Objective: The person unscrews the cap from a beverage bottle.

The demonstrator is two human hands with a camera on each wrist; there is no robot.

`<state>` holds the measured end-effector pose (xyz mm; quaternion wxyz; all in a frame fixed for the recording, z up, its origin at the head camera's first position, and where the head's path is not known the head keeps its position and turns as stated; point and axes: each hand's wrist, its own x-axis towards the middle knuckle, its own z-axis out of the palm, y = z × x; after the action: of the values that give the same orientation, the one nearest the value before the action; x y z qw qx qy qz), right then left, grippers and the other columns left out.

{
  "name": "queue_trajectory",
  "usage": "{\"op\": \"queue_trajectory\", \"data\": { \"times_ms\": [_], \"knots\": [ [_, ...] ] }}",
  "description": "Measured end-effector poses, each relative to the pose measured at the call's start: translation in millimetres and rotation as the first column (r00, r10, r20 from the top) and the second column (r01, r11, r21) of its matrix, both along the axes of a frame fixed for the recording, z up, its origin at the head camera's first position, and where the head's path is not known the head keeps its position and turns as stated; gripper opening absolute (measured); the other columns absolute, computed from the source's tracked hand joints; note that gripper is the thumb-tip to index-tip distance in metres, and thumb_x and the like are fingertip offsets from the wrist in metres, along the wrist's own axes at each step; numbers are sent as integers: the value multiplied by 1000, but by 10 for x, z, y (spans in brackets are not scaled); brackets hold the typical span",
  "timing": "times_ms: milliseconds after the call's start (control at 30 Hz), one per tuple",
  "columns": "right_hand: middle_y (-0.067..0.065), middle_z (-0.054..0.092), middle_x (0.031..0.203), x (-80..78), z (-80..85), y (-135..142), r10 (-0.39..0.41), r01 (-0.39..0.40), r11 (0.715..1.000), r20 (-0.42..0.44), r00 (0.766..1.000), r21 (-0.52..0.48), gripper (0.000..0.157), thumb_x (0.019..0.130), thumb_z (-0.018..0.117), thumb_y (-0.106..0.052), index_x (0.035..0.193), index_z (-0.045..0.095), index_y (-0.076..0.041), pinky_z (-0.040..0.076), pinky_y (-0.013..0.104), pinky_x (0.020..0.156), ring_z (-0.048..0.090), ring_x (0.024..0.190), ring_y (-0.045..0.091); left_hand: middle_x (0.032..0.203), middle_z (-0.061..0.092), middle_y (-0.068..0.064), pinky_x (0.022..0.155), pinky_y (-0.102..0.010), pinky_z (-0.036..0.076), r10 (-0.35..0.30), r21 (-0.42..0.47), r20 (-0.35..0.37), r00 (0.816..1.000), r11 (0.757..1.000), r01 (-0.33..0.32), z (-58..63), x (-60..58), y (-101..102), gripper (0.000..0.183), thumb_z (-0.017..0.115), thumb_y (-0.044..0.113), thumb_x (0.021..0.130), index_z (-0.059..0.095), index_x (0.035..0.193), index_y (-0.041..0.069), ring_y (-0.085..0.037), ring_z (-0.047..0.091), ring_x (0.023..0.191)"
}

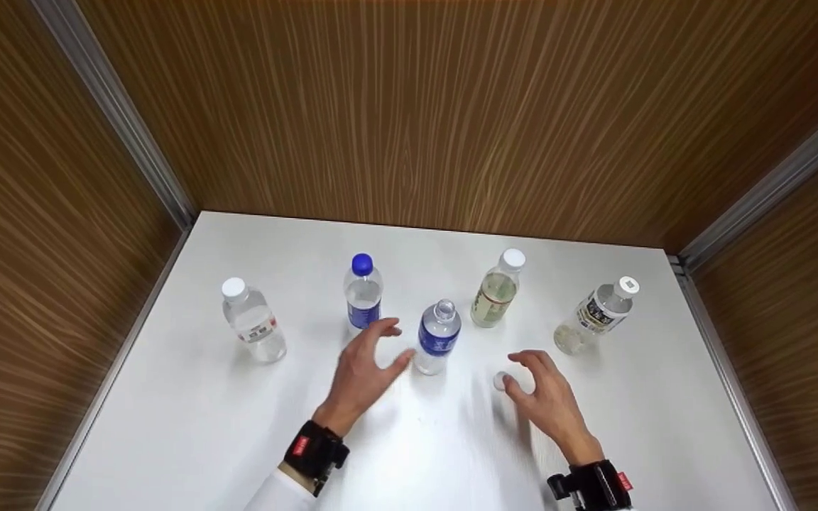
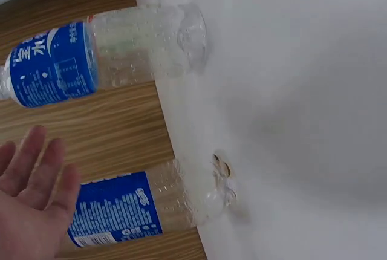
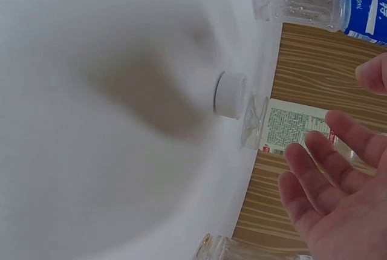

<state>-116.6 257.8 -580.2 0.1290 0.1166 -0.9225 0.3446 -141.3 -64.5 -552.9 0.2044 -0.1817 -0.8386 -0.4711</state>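
Right hand [image 1: 551, 397]: fingers parted and loosely bent, gripping nothing. Head view has the thumb tip overlapping the edge of a small white cap [image 3: 230, 95]; right wrist view settles it, showing the cap whole, resting on the tabletop [image 1: 416, 454], clear of the fingers.

Left hand [image 1: 361, 372]: fingers relaxed, thumb apart, likewise gripping nothing. Thumb tip just beside the uncapped bottle [image 1: 437, 342], centre of the tabletop, upright, blue label. Contact cannot be told: left wrist view leaves the thumb out. Bare mouth seen only from the head; both wrist views cut off the top but show droplets inside the clear wall.

Behind the left fingers, blue-capped bottle [image 1: 364, 291], upright. Barcode on its label appears only in left wrist view; the letters "PEPS" only in right wrist view.

Behind the uncapped bottle, to its right: green-labelled bottle [image 1: 495, 294], white cap on. Right wrist view adds fine print on the label.

Farther out, head view: dark-labelled bottle [image 1: 597, 312] at right, clear bottle [image 1: 258, 326] at left, both upright and white-capped. Wood-grain panels [image 1: 409, 106] stand at the back and sides.
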Motion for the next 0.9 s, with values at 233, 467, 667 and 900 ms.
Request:
{"op": "queue_trajectory", "data": {
  "times_ms": [233,467,667,900],
  "knots": [
    [6,59,113,14,64,4,-27,27,1000,-3,1000,-9,30,83,71,-16,111,67,-7,45,45,85,58,102,27,94,67,-2,76,-38,51,160,120,-132,978,982,-144,-81,-194,-328,32,75,22,83,62,109,8,-16,63,88],
    [6,60,113,30,91,6,-33,33,999,-15,999,-12,30,82,72,-15,111,67,-7,46,47,85,58,102,28,119,51,-10,90,-43,43,219,110,-23,975,970,-215,-82,-342,-432,66,80,30,78,46,126,2,-23,50,111],
    [5,60,113,38,110,11,-25,25,1000,-16,1000,-14,29,83,72,-15,111,68,-7,45,46,86,59,104,27,144,35,-14,107,-46,33,185,89,149,971,976,-199,-121,-484,-425,97,80,42,76,26,146,4,-29,36,133],
    [3,60,112,47,105,3,-29,29,1000,-11,1000,-6,28,82,72,-14,109,68,-7,46,47,85,59,104,26,153,27,-17,112,-49,24,125,121,303,945,978,-168,-169,-652,-369,112,81,47,73,13,153,9,-32,28,140]
  ]
}}
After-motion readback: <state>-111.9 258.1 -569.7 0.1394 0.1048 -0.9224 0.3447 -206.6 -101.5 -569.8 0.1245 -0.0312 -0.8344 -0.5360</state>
